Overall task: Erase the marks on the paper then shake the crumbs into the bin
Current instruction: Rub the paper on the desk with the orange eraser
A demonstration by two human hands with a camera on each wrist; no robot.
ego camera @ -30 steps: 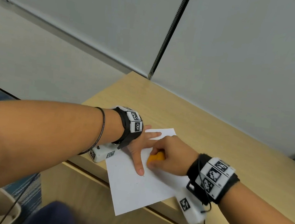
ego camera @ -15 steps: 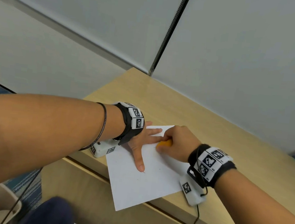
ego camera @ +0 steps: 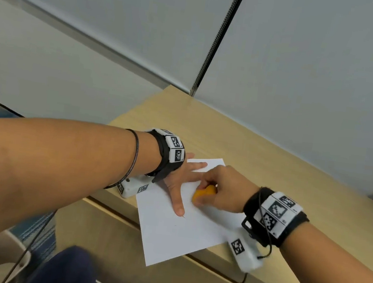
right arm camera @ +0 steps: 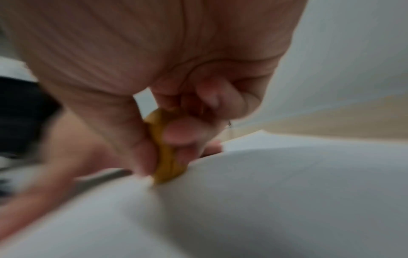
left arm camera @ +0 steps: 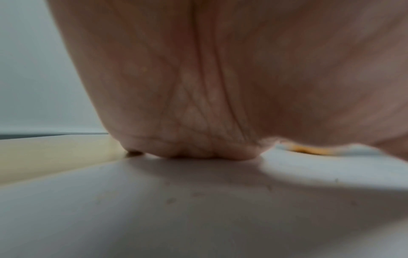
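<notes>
Two hands laid on paper (ego camera: 176, 232) at near edge of surface (ego camera: 262, 150): left hand (ego camera: 179, 178) pressed flat, fingers spread; orange eraser (ego camera: 203, 194) pinched by right hand (ego camera: 224, 188), held against sheet.

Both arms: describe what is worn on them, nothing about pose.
Both forearms are bare, no sleeves. Each wrist carries a black strap with white blocks printed with black square-code markers, left and right, plus a white camera box beneath. A thin black cord bracelet circles the left forearm.

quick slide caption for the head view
Left hand pins the paper flat while the right hand rubs an orange eraser across it.
</notes>
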